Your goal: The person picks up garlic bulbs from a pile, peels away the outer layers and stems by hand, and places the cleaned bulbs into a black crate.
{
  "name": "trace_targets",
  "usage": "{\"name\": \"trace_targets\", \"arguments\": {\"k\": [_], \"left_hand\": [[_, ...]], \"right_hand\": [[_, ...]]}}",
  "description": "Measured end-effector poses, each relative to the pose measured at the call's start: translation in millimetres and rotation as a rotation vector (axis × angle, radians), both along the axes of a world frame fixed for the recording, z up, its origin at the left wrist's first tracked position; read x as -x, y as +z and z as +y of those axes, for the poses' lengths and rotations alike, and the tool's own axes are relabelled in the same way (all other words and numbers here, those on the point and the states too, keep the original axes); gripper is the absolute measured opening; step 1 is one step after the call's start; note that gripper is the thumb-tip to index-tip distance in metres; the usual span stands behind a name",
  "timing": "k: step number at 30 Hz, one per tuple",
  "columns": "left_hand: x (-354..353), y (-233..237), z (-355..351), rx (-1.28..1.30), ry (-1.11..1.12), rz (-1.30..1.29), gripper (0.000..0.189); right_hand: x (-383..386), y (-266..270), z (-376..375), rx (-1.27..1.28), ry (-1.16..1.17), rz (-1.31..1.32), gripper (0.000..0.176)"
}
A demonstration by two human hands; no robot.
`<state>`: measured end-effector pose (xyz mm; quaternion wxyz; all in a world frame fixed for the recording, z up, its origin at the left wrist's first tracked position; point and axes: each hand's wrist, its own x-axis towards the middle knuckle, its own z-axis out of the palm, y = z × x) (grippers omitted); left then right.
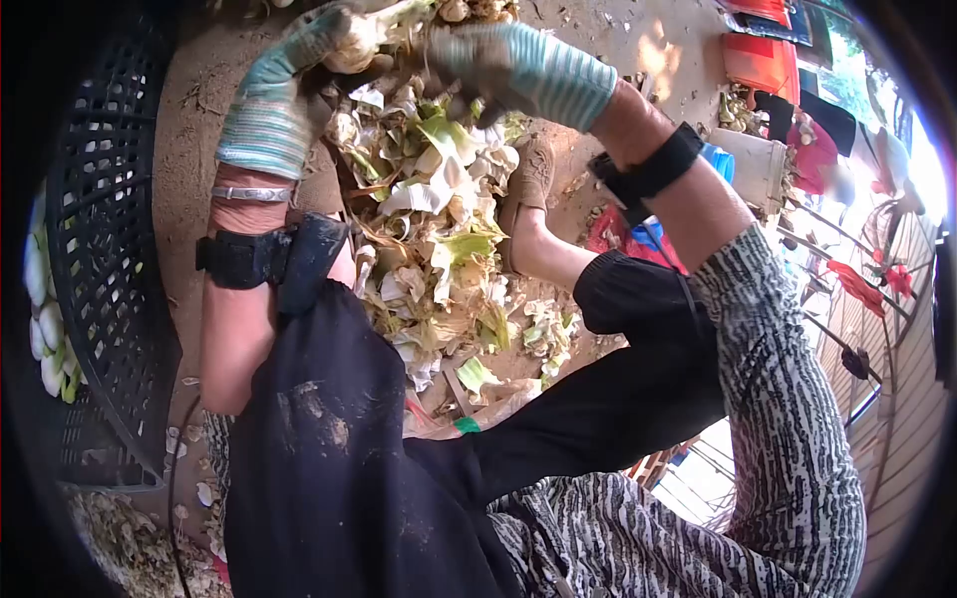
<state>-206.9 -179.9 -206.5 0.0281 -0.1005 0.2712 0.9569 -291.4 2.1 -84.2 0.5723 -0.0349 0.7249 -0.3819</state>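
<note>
My left hand (304,85), in a dirty striped knit glove, is closed around a pale root bulb (354,48) with a whitish-green stalk at the top of the view. The bulb has a rounded, brownish-white base. My right hand (488,70), in a matching glove, is close beside it on the right. Its fingers are dark and smeared by motion, so whether they grip anything is hidden. Beneath both hands lies a heap of peeled leaves and husks (439,199), white, green and brown, between my feet.
A black plastic crate (115,199) stands at the left, with white-green stalks (50,329) seen beyond its mesh. More bulbs (469,10) lie past my hands. Orange-red containers (760,65), a pale bucket (748,164) and a blue item (718,159) are at the right.
</note>
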Motion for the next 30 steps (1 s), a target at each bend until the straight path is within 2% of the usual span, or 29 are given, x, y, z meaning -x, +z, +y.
{"name": "trace_targets", "arguments": {"k": [2, 3, 4, 7, 9, 11, 12, 15, 16, 17, 22, 24, 30], "left_hand": [[4, 5, 4, 0.081, 0.008, 0.084, 0.036], [6, 8, 4, 0.155, 0.015, 0.181, 0.033], [4, 6, -3, 0.308, -0.024, 0.071, 0.03], [0, 67, 12, 0.398, 0.01, 0.004, 0.03], [4, 69, 17, 0.419, 0.018, -0.014, 0.03], [7, 73, 22, 0.619, 0.006, 0.078, 0.03], [5, 74, 29, 0.812, 0.095, 0.113, 0.028], [8, 69, 25, 0.798, 0.035, 0.015, 0.025], [8, 64, 25, 0.692, 0.043, 0.009, 0.023], [8, 60, 24, 0.692, 0.04, 0.006, 0.023], [7, 60, 25, 0.764, 0.015, -0.047, 0.03], [8, 58, 26, 0.756, 0.027, -0.069, 0.033], [11, 47, 18, 0.726, 0.033, -0.069, 0.037]], "right_hand": [[-6, -22, -14, 0.228, -0.293, -0.04, 0.024], [-16, -23, -24, 0.342, -0.486, -0.02, 0.026], [-22, -35, -33, 0.322, -0.672, -0.072, 0.026], [-21, -17, -37, 0.334, -0.703, -0.135, 0.027], [-12, -17, -30, 0.428, -0.584, -0.095, 0.029], [-7, -27, -30, 0.365, -0.593, 0.03, 0.027], [-6, -32, -31, 0.368, -0.594, 0.027, 0.027], [-5, -35, -36, 0.335, -0.649, 0.109, 0.023], [-4, -34, -35, 0.333, -0.59, 0.135, 0.022], [-5, -34, -33, 0.33, -0.533, 0.161, 0.02], [0, -36, -26, 0.396, -0.489, 0.159, 0.021], [4, -36, -23, 0.383, -0.404, 0.183, 0.023], [8, -42, -22, 0.434, -0.409, 0.086, 0.026]]}}
